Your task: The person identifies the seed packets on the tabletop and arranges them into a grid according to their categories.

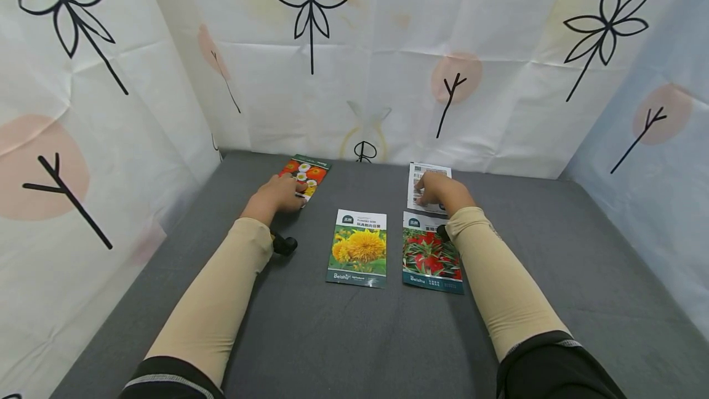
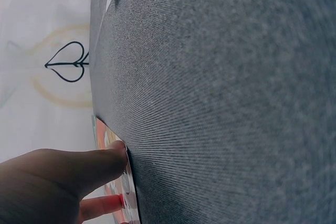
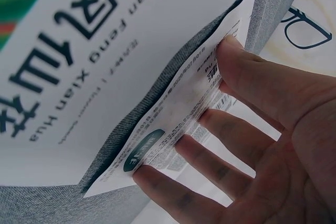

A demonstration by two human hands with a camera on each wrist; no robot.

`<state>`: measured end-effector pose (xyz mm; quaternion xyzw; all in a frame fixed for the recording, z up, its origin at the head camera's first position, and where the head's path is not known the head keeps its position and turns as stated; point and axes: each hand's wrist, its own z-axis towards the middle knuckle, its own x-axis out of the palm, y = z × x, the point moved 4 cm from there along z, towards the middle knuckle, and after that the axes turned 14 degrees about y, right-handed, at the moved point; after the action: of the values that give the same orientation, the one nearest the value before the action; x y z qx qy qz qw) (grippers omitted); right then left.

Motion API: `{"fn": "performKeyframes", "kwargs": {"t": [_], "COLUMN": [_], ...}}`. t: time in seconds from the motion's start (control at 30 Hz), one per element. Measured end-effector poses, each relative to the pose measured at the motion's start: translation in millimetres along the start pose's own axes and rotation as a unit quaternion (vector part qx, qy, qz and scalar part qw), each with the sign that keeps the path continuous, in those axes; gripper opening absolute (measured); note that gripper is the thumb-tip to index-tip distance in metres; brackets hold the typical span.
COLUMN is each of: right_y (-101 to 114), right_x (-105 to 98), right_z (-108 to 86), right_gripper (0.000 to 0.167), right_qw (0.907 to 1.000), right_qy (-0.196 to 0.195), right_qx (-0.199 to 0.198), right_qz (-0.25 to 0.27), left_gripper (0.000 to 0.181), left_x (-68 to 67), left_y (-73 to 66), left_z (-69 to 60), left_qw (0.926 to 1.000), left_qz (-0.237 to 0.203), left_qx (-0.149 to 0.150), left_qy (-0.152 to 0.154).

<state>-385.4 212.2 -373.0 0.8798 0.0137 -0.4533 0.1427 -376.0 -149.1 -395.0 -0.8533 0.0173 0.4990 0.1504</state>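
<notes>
In the head view my left hand [image 1: 281, 193] rests on a seed packet with orange, white and yellow flowers [image 1: 313, 172], at the back left. The left wrist view shows the thumb and a finger touching the face of this packet [image 2: 130, 195], which lies on the cloth. At the back right, my right hand [image 1: 445, 191] touches a white seed packet [image 1: 416, 172], printed side with a barcode up. Its spread fingers lie on that packet [image 3: 181, 95] in the right wrist view. Just in front is a red-flower seed packet [image 1: 429, 257], partly under the right wrist.
A yellow-flower seed packet [image 1: 359, 251] lies face up in the middle of the grey cloth-covered table [image 1: 343, 337]. White patterned fabric [image 1: 376, 48] stands along the back and both sides, close behind the far packets.
</notes>
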Motion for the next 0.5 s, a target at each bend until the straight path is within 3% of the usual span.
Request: {"fn": "performKeyframes", "kwargs": {"t": [0.5], "right_y": [2.1], "right_x": [0.7], "right_z": [-2.4], "right_gripper": [0.05], "right_qw": [1.0], "right_qy": [-0.001], "right_qx": [-0.002], "right_qz": [-0.006], "left_gripper": [0.057], "left_x": [0.0], "left_y": [-6.3], "left_z": [-0.2], "left_qw": [1.0], "left_qz": [-0.004], "left_qx": [-0.002], "left_qy": [-0.002]}}
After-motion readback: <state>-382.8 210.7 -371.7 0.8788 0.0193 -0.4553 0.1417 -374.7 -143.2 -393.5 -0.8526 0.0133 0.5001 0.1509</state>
